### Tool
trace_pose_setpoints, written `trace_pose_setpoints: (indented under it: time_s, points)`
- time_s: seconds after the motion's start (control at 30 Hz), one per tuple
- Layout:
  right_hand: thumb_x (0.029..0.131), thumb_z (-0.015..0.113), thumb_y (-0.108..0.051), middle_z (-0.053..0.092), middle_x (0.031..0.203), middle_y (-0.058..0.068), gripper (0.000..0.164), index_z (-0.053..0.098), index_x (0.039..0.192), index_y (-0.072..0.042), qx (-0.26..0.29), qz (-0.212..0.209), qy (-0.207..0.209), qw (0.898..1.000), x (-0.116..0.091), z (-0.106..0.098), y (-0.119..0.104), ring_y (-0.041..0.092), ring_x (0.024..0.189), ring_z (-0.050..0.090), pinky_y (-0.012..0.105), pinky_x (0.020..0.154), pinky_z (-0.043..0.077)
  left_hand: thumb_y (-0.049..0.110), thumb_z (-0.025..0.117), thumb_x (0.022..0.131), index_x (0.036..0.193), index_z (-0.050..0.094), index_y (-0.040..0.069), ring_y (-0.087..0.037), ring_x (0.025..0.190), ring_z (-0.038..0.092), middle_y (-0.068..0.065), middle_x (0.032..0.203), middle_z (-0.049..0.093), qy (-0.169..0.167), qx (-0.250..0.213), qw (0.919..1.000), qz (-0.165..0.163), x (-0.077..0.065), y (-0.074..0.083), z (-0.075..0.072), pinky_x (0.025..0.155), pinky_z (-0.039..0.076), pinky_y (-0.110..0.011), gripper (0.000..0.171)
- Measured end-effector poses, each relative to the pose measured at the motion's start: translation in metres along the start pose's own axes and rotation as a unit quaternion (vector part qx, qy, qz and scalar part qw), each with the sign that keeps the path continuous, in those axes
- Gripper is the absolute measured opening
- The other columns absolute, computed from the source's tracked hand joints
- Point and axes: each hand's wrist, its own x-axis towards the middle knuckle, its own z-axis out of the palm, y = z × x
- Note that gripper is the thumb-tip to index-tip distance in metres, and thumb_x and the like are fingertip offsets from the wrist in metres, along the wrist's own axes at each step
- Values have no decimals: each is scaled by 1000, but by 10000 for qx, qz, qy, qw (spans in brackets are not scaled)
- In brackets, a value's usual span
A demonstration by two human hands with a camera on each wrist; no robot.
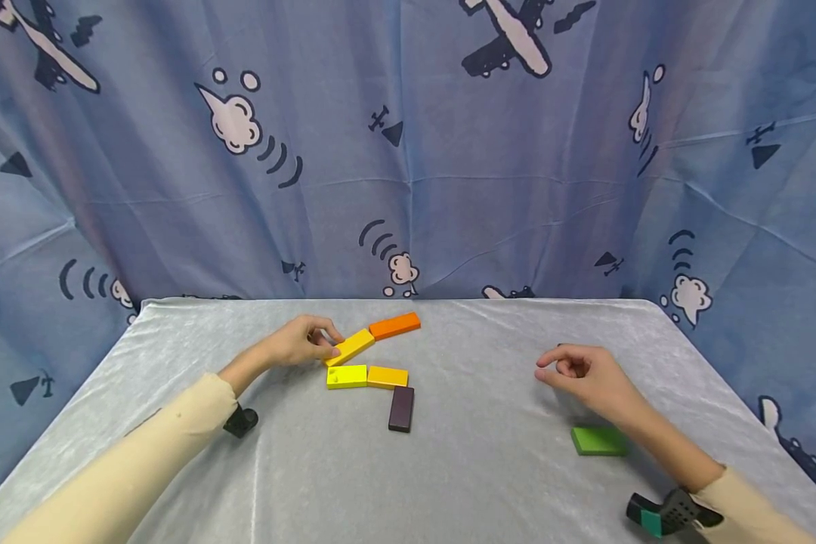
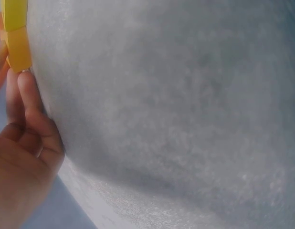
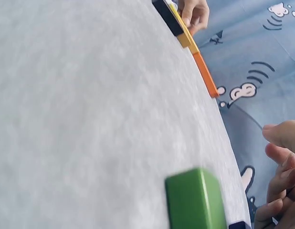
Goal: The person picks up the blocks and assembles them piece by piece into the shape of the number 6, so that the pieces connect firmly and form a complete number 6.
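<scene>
With thumb and fingertips my left hand [image 1: 302,341] pinches the near end of a yellow block [image 1: 355,345]. That block lies at a slant, its far end against an orange block [image 1: 395,326]. Just below it a lime-yellow block [image 1: 347,377] and an amber block [image 1: 387,377] form a row, end to end. A dark purple block [image 1: 401,409] points toward me from the amber one. Over on the right, my right hand [image 1: 588,375] hovers with fingers loosely bent and nothing between them. Closest to it is a green block [image 1: 598,441], partly behind the forearm.
A pale velvety cloth [image 1: 476,453] covers the table. Behind stands a blue curtain [image 1: 408,151] with airplane prints. In the right wrist view, a small dark blue thing [image 3: 239,225] shows beyond the green block. Dark cameras are strapped at both wrists.
</scene>
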Motion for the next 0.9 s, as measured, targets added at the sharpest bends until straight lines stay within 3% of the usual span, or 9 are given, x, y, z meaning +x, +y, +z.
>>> trace_pose_setpoints:
  time_s: [0.57,0.9]
  points:
    - [91,77,-4,49,70,1,12,73,101,0,-307,-92,-121,9994,-29,-27,18,12,59,46,28,51,38,3,74,93,108,73,-1,-17,71,58,-7,85,70,-5,47,10000,-40,0,2,0,63,47,-30,16]
    - [91,77,-6,50,72,-1,16,72,106,-1,-375,209,-336,9985,-52,-45,28,12,60,48,29,51,39,3,74,93,109,73,-2,-18,72,59,-7,85,70,-14,-7,10000,-1,-2,2,0,63,47,-31,16]
